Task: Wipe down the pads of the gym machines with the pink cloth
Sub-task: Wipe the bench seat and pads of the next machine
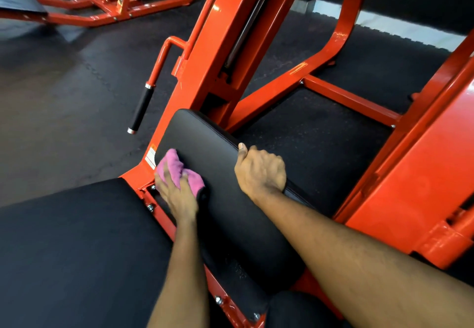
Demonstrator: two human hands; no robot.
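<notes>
2 hands (pixel 177 197) (pixel 260 171), 1 pink cloth (pixel 171 161), 3 pads (pixel 205 145) (pixel 77 250) (pixel 18 2), 1 handle (pixel 141 108).

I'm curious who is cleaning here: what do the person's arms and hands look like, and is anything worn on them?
Both forearms are bare as far as the picture shows; no sleeve reaches into view. The left hand and the right hand wear no gloves. No watch, bracelet or ring shows on the wrists or visible fingers.
</notes>
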